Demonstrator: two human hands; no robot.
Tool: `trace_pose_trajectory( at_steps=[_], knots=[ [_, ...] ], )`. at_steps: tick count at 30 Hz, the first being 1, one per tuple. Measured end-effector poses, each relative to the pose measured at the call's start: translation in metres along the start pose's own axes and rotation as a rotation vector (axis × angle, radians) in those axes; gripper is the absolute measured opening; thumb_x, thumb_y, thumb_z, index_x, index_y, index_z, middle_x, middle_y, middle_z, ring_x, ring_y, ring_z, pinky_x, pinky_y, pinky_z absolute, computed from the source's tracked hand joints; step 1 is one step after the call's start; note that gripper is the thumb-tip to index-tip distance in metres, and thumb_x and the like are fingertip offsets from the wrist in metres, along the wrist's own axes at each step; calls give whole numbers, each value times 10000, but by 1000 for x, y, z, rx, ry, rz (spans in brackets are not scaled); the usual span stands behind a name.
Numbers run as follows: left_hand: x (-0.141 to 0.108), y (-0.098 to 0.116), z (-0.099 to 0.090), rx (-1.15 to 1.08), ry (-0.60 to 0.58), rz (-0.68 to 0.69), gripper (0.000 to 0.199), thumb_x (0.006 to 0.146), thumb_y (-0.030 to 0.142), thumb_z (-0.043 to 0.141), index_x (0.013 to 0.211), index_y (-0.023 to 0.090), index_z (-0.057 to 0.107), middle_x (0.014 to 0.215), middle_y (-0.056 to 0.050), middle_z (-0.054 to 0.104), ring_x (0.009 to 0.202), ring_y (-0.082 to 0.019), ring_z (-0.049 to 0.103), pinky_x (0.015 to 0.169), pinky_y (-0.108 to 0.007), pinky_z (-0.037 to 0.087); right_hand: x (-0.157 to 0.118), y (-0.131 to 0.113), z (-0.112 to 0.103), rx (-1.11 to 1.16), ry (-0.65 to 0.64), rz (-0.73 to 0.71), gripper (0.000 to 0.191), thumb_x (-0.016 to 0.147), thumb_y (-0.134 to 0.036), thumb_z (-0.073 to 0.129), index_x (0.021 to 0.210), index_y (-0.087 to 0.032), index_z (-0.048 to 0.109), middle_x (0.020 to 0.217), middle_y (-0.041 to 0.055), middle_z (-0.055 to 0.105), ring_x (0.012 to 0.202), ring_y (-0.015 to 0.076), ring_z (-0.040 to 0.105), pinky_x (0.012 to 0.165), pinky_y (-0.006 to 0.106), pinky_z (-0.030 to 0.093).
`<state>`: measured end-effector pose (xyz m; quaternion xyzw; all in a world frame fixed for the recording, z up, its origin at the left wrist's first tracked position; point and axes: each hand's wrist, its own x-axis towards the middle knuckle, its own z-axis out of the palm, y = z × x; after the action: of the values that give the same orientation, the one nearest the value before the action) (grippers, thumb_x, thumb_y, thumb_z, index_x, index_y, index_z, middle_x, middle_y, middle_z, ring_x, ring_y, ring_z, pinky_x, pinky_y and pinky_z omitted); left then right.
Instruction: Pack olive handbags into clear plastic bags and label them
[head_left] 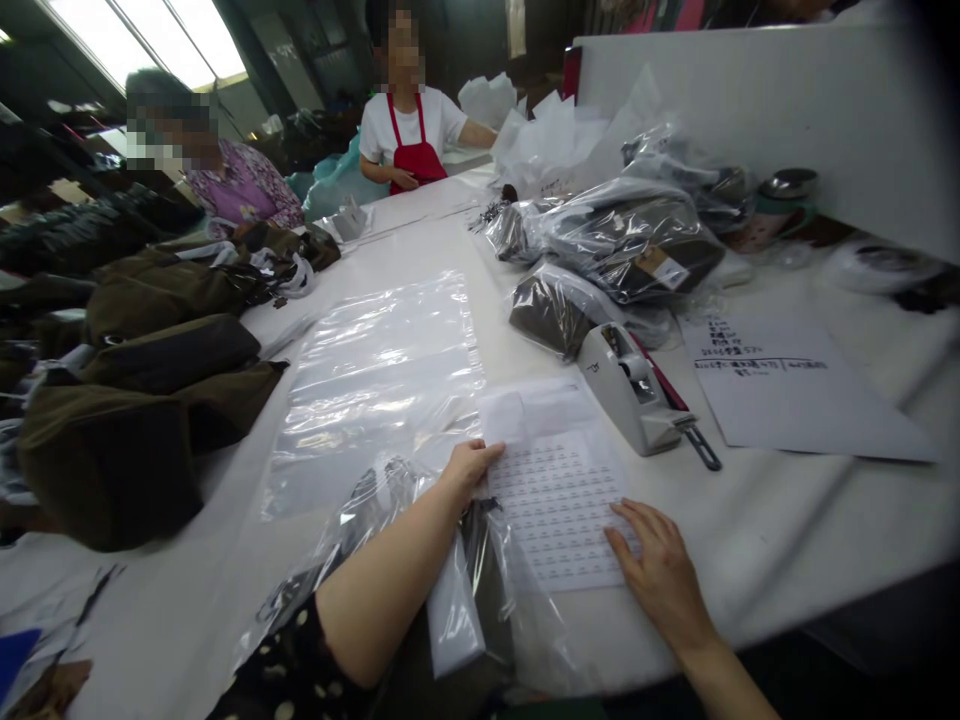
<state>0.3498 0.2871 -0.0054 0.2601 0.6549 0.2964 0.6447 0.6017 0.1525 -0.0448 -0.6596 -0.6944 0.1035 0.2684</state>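
Note:
A white sheet of labels (559, 510), printed with rows of small text, lies on the table in front of me. My left hand (472, 466) is closed at its upper left edge, the fingers curled together on the paper. At the sheet's right edge rests my right hand (660, 565), fingers apart and fingertips touching it. Below my left forearm is a dark olive item in a clear plastic bag (487, 590), partly hidden by the arm. Flat clear plastic bags (382, 350) are spread just beyond my left hand.
A tape dispenser (626, 385) stands beyond the sheet, near a handwritten paper (802, 385). Bagged olive goods (637, 235) are piled behind it, beside a lidded cup (780, 205). Olive bags (112, 450) line the left. Two people (247, 190) are across the table.

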Motion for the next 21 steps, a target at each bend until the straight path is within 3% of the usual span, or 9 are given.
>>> trace_pose_trajectory(
  at_steps=[4, 8, 12, 14, 16, 19, 21],
  knots=[
    [-5, 8, 7, -184, -181, 10, 146, 715, 191, 621, 837, 116, 592, 690, -47, 648, 618, -148, 611, 588, -249, 503, 40, -1, -4, 146, 70, 95, 330, 868, -393, 468, 1095, -171, 557, 1106, 116, 572, 1070, 252, 502, 967, 439, 407],
    [-10, 15, 9, -287, -299, -28, 205, 715, 154, 597, 912, 98, 597, 722, -75, 673, 675, -192, 647, 650, -290, 529, 78, 4, 2, 406, 72, 369, 564, 791, -474, 555, 1251, -178, 418, 1152, 139, 546, 985, 255, 553, 876, 448, 466],
    [-7, 22, -5, -417, -406, -71, 431, 818, 431, 533, 1077, 88, 563, 862, -122, 691, 841, -264, 660, 773, -376, 526, 98, 14, 6, 706, 27, 531, 658, 700, -488, 654, 1236, -197, 408, 949, 79, 617, 815, 214, 597, 782, 399, 493],
    [0, 24, -16, -533, -525, -109, 585, 838, 565, 437, 1162, 85, 522, 957, -141, 684, 944, -300, 638, 844, -424, 499, 102, 18, 5, 872, -6, 569, 601, 690, -479, 667, 1172, -199, 443, 822, 35, 629, 715, 187, 599, 694, 349, 500],
    [8, 24, -28, -589, -658, -133, 629, 829, 580, 450, 1216, 86, 487, 1019, -151, 673, 1026, -325, 603, 901, -456, 464, 105, 19, 6, 958, -22, 578, 544, 694, -464, 671, 1119, -197, 462, 758, 16, 631, 656, 173, 596, 620, 311, 492],
    [21, 21, -42, -580, -794, -12, 771, 678, 604, 637, 1241, 102, 475, 1108, -168, 640, 1126, -370, 530, 964, -500, 404, 107, 16, 11, 910, 90, 573, 451, 709, -433, 669, 1052, -194, 497, 755, 11, 622, 675, 171, 603, 626, 299, 487],
    [28, 20, -48, -598, -795, 122, 850, 580, 633, 697, 1234, 133, 486, 1159, -162, 616, 1153, -386, 502, 978, -518, 384, 108, 13, 17, 872, 178, 585, 391, 733, -419, 649, 1022, -194, 511, 778, 16, 616, 712, 170, 609, 659, 301, 488]
  ],
)
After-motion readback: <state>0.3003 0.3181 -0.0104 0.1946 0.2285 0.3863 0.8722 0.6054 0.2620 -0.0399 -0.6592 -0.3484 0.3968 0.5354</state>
